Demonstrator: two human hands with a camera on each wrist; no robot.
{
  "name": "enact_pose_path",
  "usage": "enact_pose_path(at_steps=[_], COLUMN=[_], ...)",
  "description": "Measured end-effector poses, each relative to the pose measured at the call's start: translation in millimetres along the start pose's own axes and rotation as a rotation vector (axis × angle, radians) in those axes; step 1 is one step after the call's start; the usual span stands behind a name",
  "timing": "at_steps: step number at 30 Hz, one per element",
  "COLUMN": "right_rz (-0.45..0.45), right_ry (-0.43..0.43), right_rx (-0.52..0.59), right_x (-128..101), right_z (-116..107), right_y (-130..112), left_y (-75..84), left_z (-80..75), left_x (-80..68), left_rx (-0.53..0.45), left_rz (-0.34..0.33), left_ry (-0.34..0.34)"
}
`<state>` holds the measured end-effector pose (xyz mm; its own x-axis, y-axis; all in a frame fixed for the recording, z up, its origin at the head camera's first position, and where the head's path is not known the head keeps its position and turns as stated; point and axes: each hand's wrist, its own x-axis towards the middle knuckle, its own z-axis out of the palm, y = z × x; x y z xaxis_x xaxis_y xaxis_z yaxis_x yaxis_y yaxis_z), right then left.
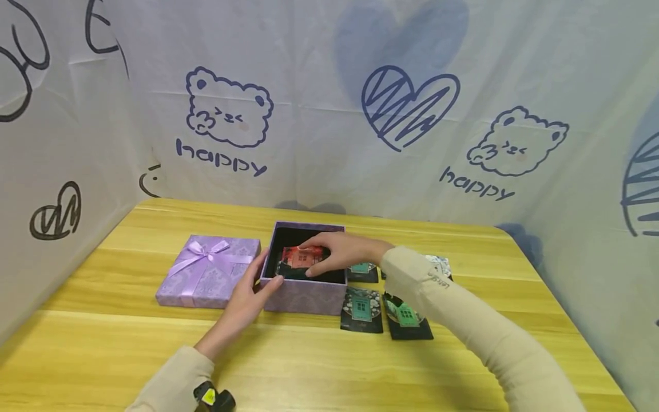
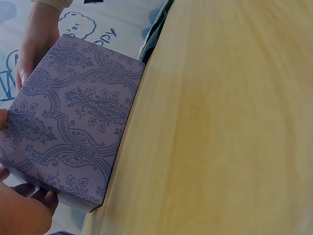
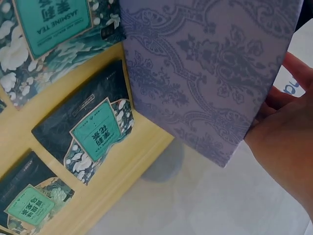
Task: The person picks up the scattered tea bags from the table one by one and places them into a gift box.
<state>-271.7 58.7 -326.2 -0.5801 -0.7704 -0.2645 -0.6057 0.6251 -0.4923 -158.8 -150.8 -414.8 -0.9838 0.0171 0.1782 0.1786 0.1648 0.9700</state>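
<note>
An open purple patterned box with a dark lining stands mid-table. My right hand reaches into it and pinches a red tea packet just above the box floor. My left hand grips the box's near left corner, thumb on the front rim. In the left wrist view the box wall fills the left side, with my left hand's fingers beneath it. In the right wrist view the box wall and the side of my right hand show; the red packet is hidden there.
The box's lid, tied with a lilac ribbon, lies left of the box. Several dark tea packets with green labels lie on the wooden table right of the box. Printed cloth walls enclose the table.
</note>
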Motion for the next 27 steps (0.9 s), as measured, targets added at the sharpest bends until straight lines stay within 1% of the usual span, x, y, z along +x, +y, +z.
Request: enact_pose_path(at_steps=[8, 14, 18, 21, 24, 27], right_rz=[-0.018, -0.022, -0.032, -0.056, -0.091, -0.098], right_ry=[-0.002, -0.006, 0.014, 0.048, 0.083, 0.118], right_rx=[-0.024, 0.01, 0.032, 0.068, 0.131, 0.188], right_x=[-0.6, -2.3, -1.9, -2.9, -7.2, -13.4], right_z=[1.5, 1.2, 2.7, 3.9, 3.4, -0.1], right_y=[-0.9, -0.9, 0.8, 4.1, 8.6, 13.0], left_y=[0.9, 1.0, 0.8, 0.7, 0.3, -0.4], left_z=[0.8, 0.7, -0.2, -0.5, -0.3, -0.1], left_x=[0.3, -0.5, -0.7, -0.4, 0.0, 0.4], left_rx=[0.003, 0.008, 0.006, 0.004, 0.002, -0.002], left_rz=[-0.003, -0.009, -0.007, -0.011, -0.019, -0.029], left_ry=[0.001, 0.011, 0.012, 0.011, 0.008, 0.011])
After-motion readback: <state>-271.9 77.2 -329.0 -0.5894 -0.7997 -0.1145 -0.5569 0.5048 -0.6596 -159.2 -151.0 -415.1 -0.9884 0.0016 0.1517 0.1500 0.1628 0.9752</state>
